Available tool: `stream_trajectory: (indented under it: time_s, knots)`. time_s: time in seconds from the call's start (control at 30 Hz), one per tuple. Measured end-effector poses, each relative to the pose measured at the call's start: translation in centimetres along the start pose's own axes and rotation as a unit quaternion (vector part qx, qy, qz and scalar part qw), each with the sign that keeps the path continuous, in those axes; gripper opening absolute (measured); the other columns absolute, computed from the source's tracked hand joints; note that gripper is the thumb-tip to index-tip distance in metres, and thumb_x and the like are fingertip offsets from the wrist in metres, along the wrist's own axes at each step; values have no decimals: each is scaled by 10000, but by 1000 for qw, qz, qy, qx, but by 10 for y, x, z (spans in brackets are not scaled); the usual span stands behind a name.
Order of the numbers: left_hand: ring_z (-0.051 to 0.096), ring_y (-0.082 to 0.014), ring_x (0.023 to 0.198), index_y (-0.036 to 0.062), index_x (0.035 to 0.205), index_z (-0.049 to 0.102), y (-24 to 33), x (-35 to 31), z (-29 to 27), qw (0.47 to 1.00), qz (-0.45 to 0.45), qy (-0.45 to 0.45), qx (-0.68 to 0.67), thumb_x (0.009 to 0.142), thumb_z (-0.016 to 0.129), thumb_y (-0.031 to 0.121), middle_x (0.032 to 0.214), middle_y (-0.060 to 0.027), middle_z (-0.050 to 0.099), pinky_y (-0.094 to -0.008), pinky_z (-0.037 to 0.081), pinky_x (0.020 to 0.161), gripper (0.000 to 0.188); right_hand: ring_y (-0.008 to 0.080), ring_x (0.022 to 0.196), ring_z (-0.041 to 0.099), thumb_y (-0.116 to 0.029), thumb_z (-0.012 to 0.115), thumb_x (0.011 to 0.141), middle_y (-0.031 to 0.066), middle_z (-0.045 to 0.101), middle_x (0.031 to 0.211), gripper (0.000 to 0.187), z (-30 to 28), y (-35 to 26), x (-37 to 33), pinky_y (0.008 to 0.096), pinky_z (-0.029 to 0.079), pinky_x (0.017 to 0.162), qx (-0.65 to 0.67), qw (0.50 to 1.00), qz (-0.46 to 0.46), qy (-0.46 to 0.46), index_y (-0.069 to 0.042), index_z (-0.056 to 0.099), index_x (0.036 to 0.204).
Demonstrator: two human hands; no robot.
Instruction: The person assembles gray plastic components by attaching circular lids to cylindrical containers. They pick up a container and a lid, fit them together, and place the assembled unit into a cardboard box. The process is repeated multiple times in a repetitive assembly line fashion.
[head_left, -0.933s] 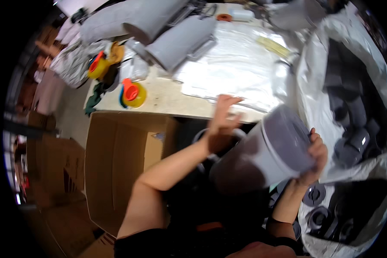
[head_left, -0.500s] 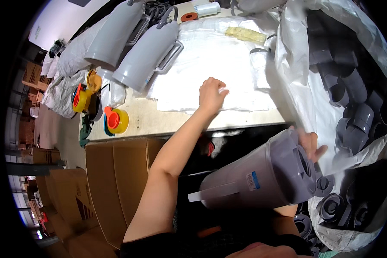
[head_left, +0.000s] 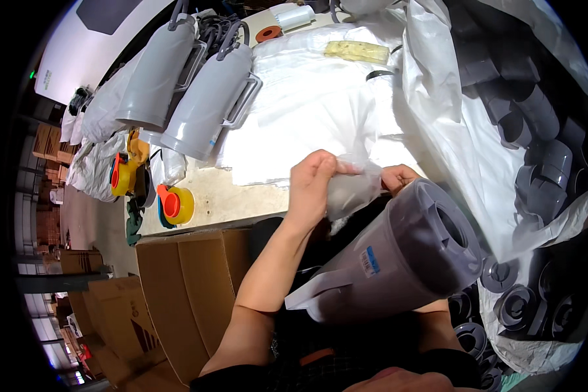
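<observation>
I see the pitcher (head_left: 389,277) tipped well over, smoky grey and translucent, its lid (head_left: 447,228) on and facing up to the right, the handle (head_left: 323,287) toward the lower left, a blue-and-white sticker (head_left: 370,260) on its side. Just beyond it I make out the bag (head_left: 351,194), thin, clear, crumpled and bunched up.

On my remote view I cannot see the wrist of the right hand (head_left: 397,177), because the jug (head_left: 404,261) covers it. The left forearm (head_left: 268,271) hides one part of the carton (head_left: 183,287). Print on the label (head_left: 370,261) is too small for reading. The top edge cuts the sack (head_left: 432,72).
</observation>
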State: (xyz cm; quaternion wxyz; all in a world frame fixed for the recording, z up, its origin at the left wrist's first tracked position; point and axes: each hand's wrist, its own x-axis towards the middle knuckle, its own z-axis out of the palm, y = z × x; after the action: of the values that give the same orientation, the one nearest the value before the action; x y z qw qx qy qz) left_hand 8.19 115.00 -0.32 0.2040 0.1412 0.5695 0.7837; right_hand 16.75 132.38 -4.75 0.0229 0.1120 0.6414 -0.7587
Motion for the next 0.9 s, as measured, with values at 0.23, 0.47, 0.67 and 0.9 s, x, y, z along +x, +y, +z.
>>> stream_trajectory:
  time_s: [0.23,0.47,0.67,0.9]
  knots:
    - [574,-143,582,68,810,505,52,-37,-6,985,-65,-155,-50,1041,586,224,651,-26,548,-290,478,524,291,179,1069,562,-177,650,987,67,597,1167,379,34,-55,-92,318,459,922,5,966,-232,113,-12,528,1306]
    - [591,-165,650,24,1064,620,100,-31,26,951,3,-277,141,902,620,-8,803,-21,618,-275,493,623,166,213,1181,519,-187,640,989,97,560,1274,454,6,-40,-122,355,421,1007,62,896,-291,329,-1,477,1370]
    - [553,-165,558,102,823,684,59,-145,-72,715,462,-302,429,765,723,162,730,-21,614,-274,384,505,92,242,1278,482,-196,631,991,124,528,1365,518,69,67,-187,387,388,1081,61,899,-220,373,8,433,1424]
    - [647,-259,927,80,1136,660,49,-301,-164,748,20,-419,514,820,700,163,927,-79,622,-399,543,783,330,275,1390,439,-207,622,993,154,490,1472,594,140,110,-191,425,350,1166,-103,989,-110,8,18,382,1488]
